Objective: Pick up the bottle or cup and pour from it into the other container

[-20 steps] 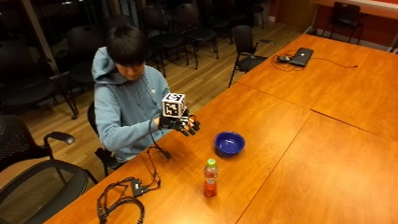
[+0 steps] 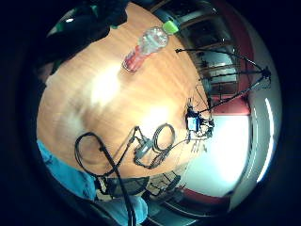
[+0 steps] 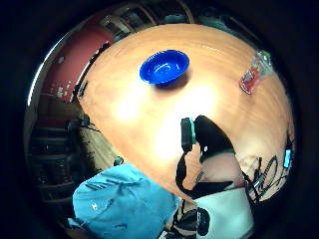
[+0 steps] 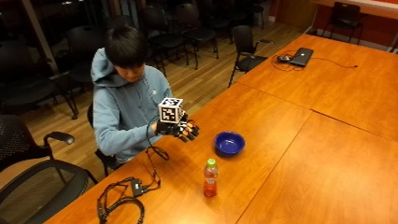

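Observation:
A clear bottle (image 4: 210,178) with a green cap and red drink in its lower part stands upright on the wooden table (image 4: 280,126). A blue bowl (image 4: 229,142) sits a little beyond it. My gloved right hand (image 4: 181,130) hovers over the table's near edge in front of the seated person, fingers relaxed and holding nothing, to the left of the bowl. In the thumb side palm view the bowl (image 3: 164,66) and the bottle (image 3: 254,73) both lie on the table away from the palm. The little finger side palm view shows the bottle (image 2: 143,47) on the wood.
A bundle of black cables with a small box (image 4: 127,193) lies at the table's near-left corner; the same cables (image 2: 146,143) appear in the little finger side palm view. A laptop (image 4: 302,56) sits on the far table. Black chairs (image 4: 37,172) stand beside the person.
My right hand has sunk slightly toward the table. The bottle and the bowl have not moved.

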Motion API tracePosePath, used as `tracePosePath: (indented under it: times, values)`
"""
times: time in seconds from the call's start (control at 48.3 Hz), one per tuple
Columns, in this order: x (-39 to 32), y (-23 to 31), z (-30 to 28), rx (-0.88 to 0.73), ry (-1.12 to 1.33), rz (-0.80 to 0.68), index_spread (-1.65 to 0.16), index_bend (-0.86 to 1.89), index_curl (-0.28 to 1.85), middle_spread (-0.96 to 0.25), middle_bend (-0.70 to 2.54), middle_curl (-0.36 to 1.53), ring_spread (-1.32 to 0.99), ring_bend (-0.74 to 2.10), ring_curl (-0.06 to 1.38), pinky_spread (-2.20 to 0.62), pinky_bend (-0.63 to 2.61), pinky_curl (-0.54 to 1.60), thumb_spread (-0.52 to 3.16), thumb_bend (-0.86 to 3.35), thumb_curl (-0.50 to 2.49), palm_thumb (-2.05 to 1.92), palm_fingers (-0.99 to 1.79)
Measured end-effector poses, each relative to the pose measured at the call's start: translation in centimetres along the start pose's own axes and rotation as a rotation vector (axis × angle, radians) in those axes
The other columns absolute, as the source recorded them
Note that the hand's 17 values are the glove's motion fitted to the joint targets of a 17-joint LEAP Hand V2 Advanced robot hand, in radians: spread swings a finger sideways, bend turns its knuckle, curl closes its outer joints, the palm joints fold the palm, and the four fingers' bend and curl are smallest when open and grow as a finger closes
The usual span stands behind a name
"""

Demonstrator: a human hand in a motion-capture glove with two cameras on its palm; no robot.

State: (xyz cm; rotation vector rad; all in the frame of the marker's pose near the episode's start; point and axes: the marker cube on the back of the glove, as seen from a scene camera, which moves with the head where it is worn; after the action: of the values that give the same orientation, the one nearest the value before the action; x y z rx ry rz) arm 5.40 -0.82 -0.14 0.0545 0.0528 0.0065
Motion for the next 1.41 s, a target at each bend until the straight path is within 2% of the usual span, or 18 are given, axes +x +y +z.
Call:
tracePosePath:
  times: [0.062,0.331,0.662,0.993,1.262,1.407]
  values:
    - [-0.1,0.9,1.3,-0.005,0.012,0.019,-0.32,0.14,0.18,0.03,0.19,0.21,0.13,0.41,0.22,0.23,0.65,0.25,1.02,0.18,0.27,0.58,0.41]
    - [9.2,1.6,2.0,-0.049,-0.062,0.131,-0.32,0.13,0.21,0.03,0.19,0.26,0.15,0.42,0.25,0.24,0.65,0.26,1.04,0.09,0.33,0.63,0.34]
    - [17.6,2.0,4.7,0.035,-0.108,0.205,-0.31,0.11,0.2,0.04,0.19,0.29,0.16,0.45,0.27,0.26,0.69,0.28,0.98,-0.03,0.37,0.64,0.27]
    - [21.8,0.2,8.4,0.194,-0.628,0.14,-0.27,0.13,0.22,0.06,0.17,0.29,0.16,0.46,0.28,0.27,0.72,0.29,0.95,-0.03,0.38,0.63,0.21]
    - [23.1,-3.2,10.2,0.336,-1.06,0.096,-0.27,0.12,0.2,0.08,0.18,0.29,0.17,0.5,0.29,0.27,0.78,0.3,0.93,-0.03,0.39,0.63,0.14]
    - [22.8,-5.5,11.4,0.353,-1.24,0.077,-0.27,0.12,0.2,0.08,0.19,0.29,0.17,0.52,0.29,0.28,0.79,0.3,0.91,-0.03,0.39,0.64,0.13]
